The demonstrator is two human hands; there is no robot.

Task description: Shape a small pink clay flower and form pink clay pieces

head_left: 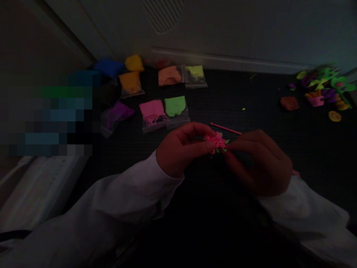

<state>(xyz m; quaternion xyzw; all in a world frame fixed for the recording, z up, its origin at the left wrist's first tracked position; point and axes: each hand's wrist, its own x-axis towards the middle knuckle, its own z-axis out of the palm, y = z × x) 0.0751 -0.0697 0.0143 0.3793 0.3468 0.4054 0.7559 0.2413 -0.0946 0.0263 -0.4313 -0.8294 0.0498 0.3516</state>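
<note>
Between the thumb and fingers of my left hand (pixel 185 147) is a small cluster of pink clay roses (pixel 218 141) with little green leaves around its edge. My right hand (pixel 259 160) is closed in a pinch at the right side of the cluster, its fingertips against the leaves. Whether those fingertips grip a leaf or a separate small piece is hidden. Just behind the hands, a thin pink modelling stick (pixel 225 128) lies on the dark table, its right end covered by my right hand.
Bags of coloured clay lie at the back left, among them pink (pixel 153 111), green (pixel 175 107), orange (pixel 130 82) and purple (pixel 119 113). Finished clay pieces (pixel 326 87) crowd the far right, near a brown lump (pixel 289 103). A white power strip (pixel 47 190) is at the left.
</note>
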